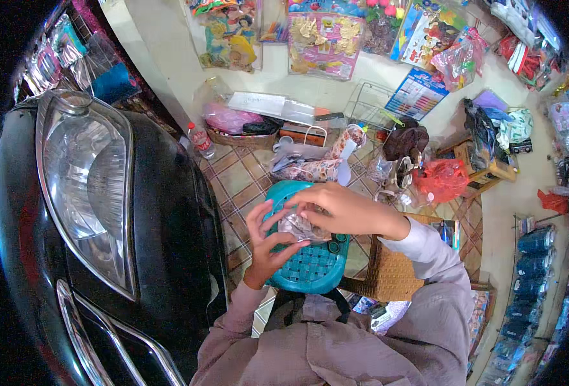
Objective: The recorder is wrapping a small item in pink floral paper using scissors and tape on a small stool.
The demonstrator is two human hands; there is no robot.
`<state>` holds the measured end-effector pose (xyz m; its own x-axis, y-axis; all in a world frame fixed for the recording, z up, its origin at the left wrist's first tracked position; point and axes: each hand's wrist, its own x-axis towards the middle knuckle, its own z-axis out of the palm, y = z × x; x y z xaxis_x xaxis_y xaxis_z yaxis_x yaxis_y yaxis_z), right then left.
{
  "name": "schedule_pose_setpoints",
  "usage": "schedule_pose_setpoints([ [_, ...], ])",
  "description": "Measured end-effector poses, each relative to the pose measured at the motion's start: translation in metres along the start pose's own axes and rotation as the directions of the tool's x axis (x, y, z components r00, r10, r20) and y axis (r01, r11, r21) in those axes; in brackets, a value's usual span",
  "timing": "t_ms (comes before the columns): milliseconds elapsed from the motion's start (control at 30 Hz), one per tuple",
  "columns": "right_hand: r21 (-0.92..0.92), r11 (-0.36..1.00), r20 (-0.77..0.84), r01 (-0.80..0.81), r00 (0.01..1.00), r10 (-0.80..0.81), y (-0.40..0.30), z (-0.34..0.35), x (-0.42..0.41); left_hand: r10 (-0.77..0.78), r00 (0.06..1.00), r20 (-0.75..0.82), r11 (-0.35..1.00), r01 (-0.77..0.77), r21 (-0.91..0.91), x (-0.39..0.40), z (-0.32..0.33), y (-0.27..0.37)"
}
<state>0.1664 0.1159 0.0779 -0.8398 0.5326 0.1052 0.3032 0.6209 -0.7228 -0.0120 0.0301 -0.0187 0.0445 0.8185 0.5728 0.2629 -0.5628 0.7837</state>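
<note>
A crinkled clear plastic packet (300, 227) is between my two hands, above a teal woven-pattern plastic stool (308, 271). My left hand (271, 236) holds it from the left, thumb along its near edge and some fingers spread away. From the upper right, my right hand (335, 206) curls over the packet with thumb and fingers at its top. What is inside the packet is hard to make out. Dark-handled scissors (337, 242) lie on the stool, just right of the packet, partly covered by it.
A black car's front with its headlight (89, 178) fills the left. Beyond the stool are a wicker basket (243, 140), a plastic bottle (201, 141), floral-patterned rolls (308, 170) and a red plastic bag (441, 181). A brown woven-pattern stool (398, 270) stands to the right.
</note>
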Motion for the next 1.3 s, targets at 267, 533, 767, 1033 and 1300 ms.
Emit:
schedule_pose_setpoints([
  [267, 0.239, 0.967, 0.064, -0.092, 0.995, 0.079, -0.004, -0.003, 0.005, 0.024, 1.0, 0.005, 0.999, -0.024, -0.027, 0.003, 0.0, 0.001],
  [533, 0.371, 0.923, 0.15, -0.105, 0.987, 0.052, 0.02, -0.012, 0.003, 0.03, 0.999, 0.028, 1.0, -0.03, 0.009, 0.008, -0.002, -0.001],
  [767, 0.553, 0.808, 0.234, -0.202, 0.969, 0.082, 0.033, -0.019, -0.002, -0.072, 0.997, 0.041, 0.997, 0.071, 0.017, 0.021, -0.002, 0.007],
  [1033, 0.614, 0.766, 0.281, -0.193, 0.96, 0.016, 0.043, -0.022, -0.001, -0.103, 0.993, 0.053, 0.986, 0.096, 0.133, 0.022, -0.004, 0.008],
  [1300, 0.646, 0.732, 0.329, -0.215, 0.944, -0.013, 0.042, -0.02, -0.005, -0.17, 0.981, 0.093, 0.956, 0.141, 0.259, 0.029, -0.008, 0.015],
])
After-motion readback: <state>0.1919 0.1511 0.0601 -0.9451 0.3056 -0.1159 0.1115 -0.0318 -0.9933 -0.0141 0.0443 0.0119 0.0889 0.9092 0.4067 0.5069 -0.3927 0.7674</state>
